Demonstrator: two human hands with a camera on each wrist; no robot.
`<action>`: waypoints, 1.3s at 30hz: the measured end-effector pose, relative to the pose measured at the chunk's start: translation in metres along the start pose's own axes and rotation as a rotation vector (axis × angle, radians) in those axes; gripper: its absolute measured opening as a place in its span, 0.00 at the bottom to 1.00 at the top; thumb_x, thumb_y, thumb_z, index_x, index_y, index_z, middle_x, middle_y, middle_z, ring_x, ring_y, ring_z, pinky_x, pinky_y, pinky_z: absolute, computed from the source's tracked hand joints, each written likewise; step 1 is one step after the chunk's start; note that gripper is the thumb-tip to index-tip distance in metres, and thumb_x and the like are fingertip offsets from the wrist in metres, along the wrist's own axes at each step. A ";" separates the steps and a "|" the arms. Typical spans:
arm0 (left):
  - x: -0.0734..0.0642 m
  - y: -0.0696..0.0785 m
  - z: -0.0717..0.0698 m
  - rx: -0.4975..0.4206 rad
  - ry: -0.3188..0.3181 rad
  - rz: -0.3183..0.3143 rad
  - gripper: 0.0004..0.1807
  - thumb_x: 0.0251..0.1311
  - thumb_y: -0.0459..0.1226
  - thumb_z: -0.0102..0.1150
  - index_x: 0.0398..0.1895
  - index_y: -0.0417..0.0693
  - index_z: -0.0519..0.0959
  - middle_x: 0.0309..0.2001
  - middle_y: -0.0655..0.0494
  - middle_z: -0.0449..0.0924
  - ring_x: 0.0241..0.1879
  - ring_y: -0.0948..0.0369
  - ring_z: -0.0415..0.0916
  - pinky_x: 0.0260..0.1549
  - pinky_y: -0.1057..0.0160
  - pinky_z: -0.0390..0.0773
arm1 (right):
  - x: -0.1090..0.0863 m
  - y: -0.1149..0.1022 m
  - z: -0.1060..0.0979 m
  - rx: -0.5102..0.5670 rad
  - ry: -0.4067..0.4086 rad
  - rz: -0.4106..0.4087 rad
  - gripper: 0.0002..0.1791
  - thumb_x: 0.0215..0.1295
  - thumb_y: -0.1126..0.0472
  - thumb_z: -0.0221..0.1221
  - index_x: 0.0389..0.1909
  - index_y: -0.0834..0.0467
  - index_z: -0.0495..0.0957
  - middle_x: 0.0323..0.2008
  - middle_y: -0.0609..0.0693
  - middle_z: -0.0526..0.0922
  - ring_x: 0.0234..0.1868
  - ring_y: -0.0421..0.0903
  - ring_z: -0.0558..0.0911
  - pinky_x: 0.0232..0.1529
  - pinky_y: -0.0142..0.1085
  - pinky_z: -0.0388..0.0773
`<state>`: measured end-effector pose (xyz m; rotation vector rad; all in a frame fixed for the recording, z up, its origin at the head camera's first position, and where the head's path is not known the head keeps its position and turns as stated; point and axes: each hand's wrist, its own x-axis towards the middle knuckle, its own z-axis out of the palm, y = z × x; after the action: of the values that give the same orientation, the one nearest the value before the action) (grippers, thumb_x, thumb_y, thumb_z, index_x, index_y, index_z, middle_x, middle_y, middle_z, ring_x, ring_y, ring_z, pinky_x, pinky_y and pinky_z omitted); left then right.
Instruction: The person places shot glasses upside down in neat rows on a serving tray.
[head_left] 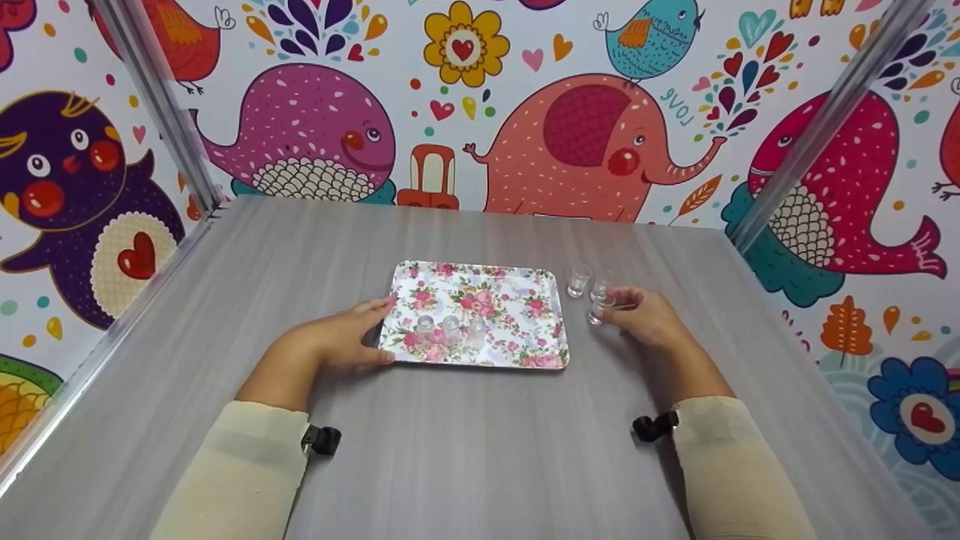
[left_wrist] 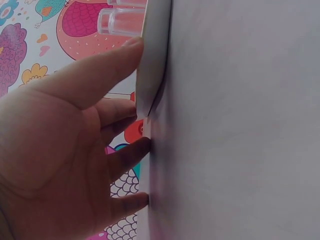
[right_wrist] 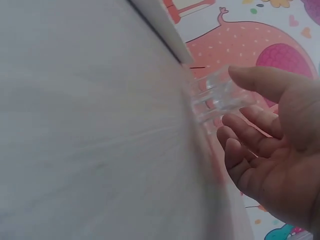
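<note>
A white tray with pink flowers lies on the table in the head view. Three small clear shot glasses stand along its front left part and seem to be upside down. My left hand rests at the tray's left end, its thumb on the rim and its fingers spread and fairly straight. To the right of the tray, my right hand pinches the rim of a shot glass between thumb and fingers. Two more upright shot glasses stand just behind it, one partly hidden by the fingers.
The grey wood-grain table extends around the tray. Cartoon-printed walls close it in at the back and sides, with metal posts at the back corners. A small black camera sits at each wrist.
</note>
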<state>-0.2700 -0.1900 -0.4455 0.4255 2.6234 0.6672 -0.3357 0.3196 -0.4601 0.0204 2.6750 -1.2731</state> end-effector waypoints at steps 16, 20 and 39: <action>0.000 0.004 -0.002 0.027 0.000 0.032 0.55 0.69 0.56 0.68 0.89 0.50 0.47 0.89 0.51 0.42 0.86 0.38 0.48 0.82 0.33 0.55 | 0.007 0.010 0.010 -0.105 0.079 -0.123 0.24 0.65 0.59 0.71 0.60 0.65 0.84 0.48 0.59 0.90 0.40 0.39 0.81 0.40 0.27 0.77; 0.000 0.004 -0.002 0.030 0.004 0.038 0.55 0.69 0.55 0.68 0.89 0.48 0.47 0.89 0.50 0.42 0.86 0.38 0.48 0.82 0.33 0.54 | 0.007 0.009 0.011 -0.114 0.080 -0.093 0.24 0.66 0.56 0.72 0.60 0.62 0.85 0.51 0.60 0.89 0.45 0.47 0.82 0.42 0.31 0.78; 0.000 0.001 -0.001 0.025 -0.003 0.008 0.55 0.69 0.56 0.68 0.89 0.50 0.47 0.90 0.53 0.41 0.87 0.38 0.46 0.82 0.33 0.53 | 0.002 -0.006 0.015 0.002 0.046 -0.106 0.22 0.67 0.50 0.73 0.54 0.59 0.85 0.38 0.47 0.84 0.36 0.44 0.80 0.37 0.31 0.81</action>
<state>-0.2704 -0.1894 -0.4446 0.4446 2.6308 0.6358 -0.3360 0.3042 -0.4652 -0.0939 2.7464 -1.3213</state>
